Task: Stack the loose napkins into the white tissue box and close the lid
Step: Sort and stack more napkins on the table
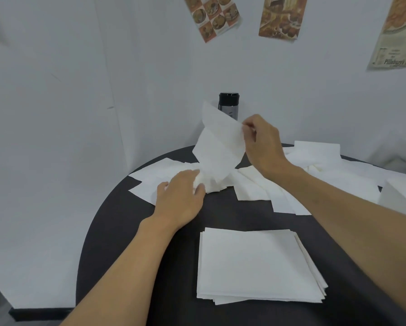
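A white napkin (218,147) is lifted off the round black table (131,231), pinched at its upper edge by my right hand (263,144). My left hand (181,198) grips the napkin's lower corner down at the table, on top of loose napkins (155,180) spread at the left. More loose napkins (279,191) lie scattered across the far right. A neat stack of napkins (256,264) rests near the front edge. A white shape at the right edge (402,198) may be the tissue box; only a corner shows.
A black and silver bottle (229,105) stands at the table's far edge, partly behind the raised napkin. White walls close in around the table, with food posters (280,17) pinned above. The floor shows at the lower left.
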